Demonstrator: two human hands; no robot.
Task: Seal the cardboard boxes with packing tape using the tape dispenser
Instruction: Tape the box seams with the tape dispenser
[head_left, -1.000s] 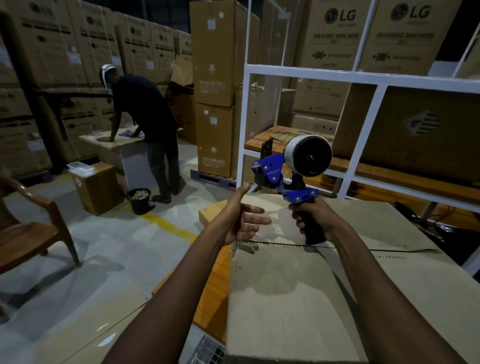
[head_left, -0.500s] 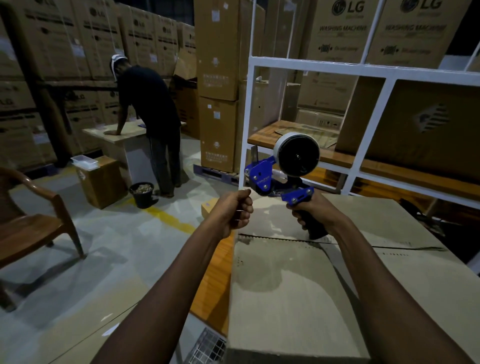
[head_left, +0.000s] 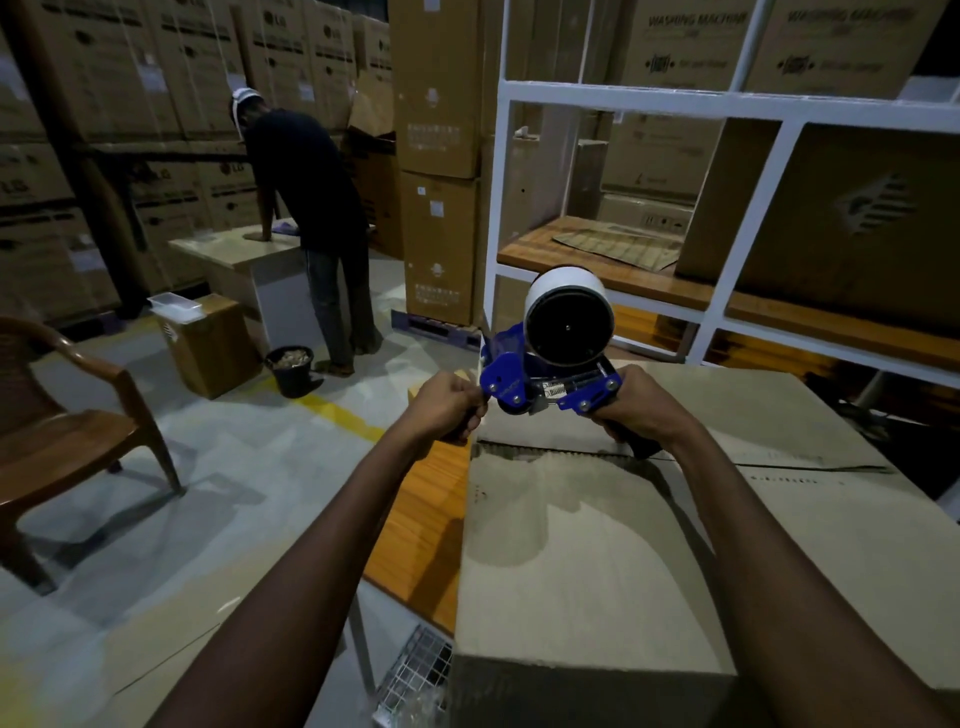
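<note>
Warehouse floor; one chair (head_left: 62, 431) at left, one person (head_left: 306, 208) upper left; left hand (head_left: 452, 408), spread a second ago, now curls against the tape dispenser (head_left: 550, 384), pinch unclear; right hand (head_left: 644, 410) grips its handle above one cardboard box (head_left: 597, 545), lower centre, on an orange table (head_left: 421, 519).

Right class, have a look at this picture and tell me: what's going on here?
A person stands over a cardboard box. Their right hand grips the handle of a blue tape dispenser, held above the box's untaped seam, while the left hand pinches at its front edge. Further back, another person leans over a table.
</note>
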